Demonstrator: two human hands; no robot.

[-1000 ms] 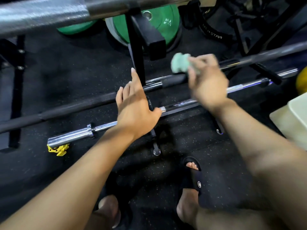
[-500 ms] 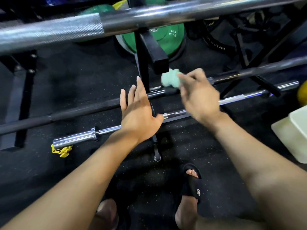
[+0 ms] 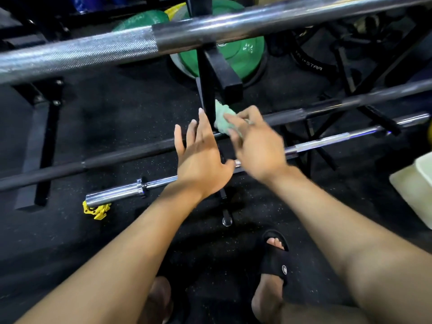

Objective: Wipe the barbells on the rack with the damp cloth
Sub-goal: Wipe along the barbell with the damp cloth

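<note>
My right hand [image 3: 254, 146] grips a bunched pale green cloth [image 3: 221, 118] against the black barbell [image 3: 117, 157], right beside the black rack upright [image 3: 207, 90]. My left hand [image 3: 201, 157] is flat with straight fingers, hovering over or resting on the same black bar just left of the cloth. A chrome barbell [image 3: 121, 190] lies lower and nearer to me. A thick knurled steel barbell [image 3: 93, 50] crosses the top of the view, close to the camera.
Green weight plates [image 3: 245, 57] lean behind the rack. A yellow collar clamp [image 3: 95, 210] lies on the black rubber floor under the chrome bar's end. A pale box [image 3: 413, 190] sits at the right edge. My sandalled feet [image 3: 273, 265] stand below.
My right hand slid the cloth leftward along the black bar, from right of the upright to right against it. My left hand stayed put.
</note>
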